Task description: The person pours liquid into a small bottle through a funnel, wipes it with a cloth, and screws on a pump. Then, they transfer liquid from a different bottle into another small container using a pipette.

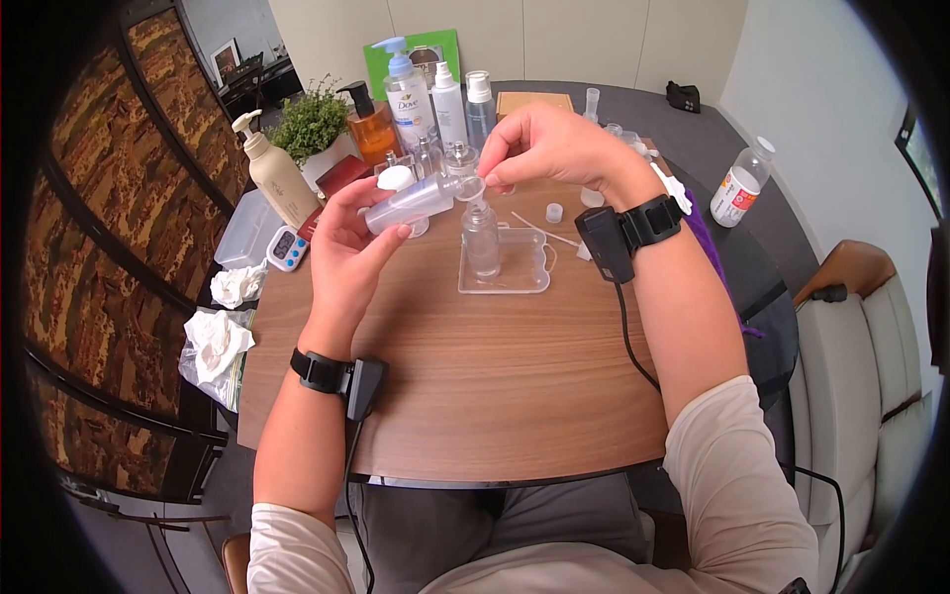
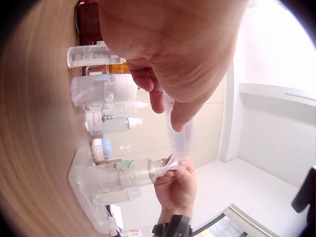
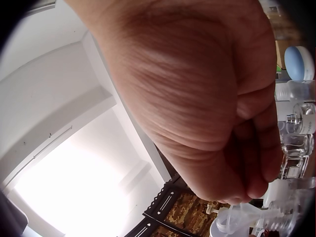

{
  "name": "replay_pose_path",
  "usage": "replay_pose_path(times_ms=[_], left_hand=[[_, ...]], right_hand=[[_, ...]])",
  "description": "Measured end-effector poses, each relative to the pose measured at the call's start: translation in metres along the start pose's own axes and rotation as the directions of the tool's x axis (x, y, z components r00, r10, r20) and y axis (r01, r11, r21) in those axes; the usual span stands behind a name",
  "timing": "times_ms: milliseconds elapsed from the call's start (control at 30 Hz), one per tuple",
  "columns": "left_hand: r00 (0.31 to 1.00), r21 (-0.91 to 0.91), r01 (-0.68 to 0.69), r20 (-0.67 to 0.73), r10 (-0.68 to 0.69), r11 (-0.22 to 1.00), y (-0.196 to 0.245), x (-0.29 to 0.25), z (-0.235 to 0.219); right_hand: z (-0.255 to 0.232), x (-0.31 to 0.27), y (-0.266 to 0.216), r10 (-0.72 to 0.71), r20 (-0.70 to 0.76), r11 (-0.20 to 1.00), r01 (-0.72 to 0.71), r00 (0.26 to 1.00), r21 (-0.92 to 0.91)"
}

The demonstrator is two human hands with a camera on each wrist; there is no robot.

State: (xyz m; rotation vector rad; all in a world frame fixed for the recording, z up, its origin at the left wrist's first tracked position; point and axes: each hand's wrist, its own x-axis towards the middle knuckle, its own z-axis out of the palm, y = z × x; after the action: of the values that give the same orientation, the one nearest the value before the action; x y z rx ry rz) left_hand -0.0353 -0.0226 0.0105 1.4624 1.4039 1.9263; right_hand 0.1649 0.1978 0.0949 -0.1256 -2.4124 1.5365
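Note:
My left hand (image 1: 341,243) grips a clear bottle (image 1: 408,205), tilted with its mouth toward the right. That mouth is right at a small clear funnel (image 1: 469,190). Thumb and fingertips of my right hand (image 1: 559,148) pinch the funnel's rim. Below it a clear bottle (image 1: 482,249) stands upright in a shallow transparent tray (image 1: 529,282). In the left wrist view the funnel (image 2: 173,164) sits over the neck of the standing bottle (image 2: 116,178). The right wrist view shows mostly palm, with the funnel (image 3: 234,219) at the lower edge.
Behind my hands stand pump bottles, including a Dove bottle (image 1: 408,99), and an amber bottle (image 1: 373,129). A plant (image 1: 315,124), a timer (image 1: 287,248) and crumpled tissues (image 1: 218,342) are on the left. A small cap (image 1: 554,212) lies right of the tray.

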Motion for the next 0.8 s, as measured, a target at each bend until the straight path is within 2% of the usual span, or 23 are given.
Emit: replay_pose_path(times_ms=[800], left_hand=[[1.0,-0.018,-0.026,-0.013,0.026,0.999,0.0027,-0.0013,-0.001]], right_hand=[[0.0018,0.0,-0.0008,0.018,-0.006,1.0,-0.018,1.0,0.021]])
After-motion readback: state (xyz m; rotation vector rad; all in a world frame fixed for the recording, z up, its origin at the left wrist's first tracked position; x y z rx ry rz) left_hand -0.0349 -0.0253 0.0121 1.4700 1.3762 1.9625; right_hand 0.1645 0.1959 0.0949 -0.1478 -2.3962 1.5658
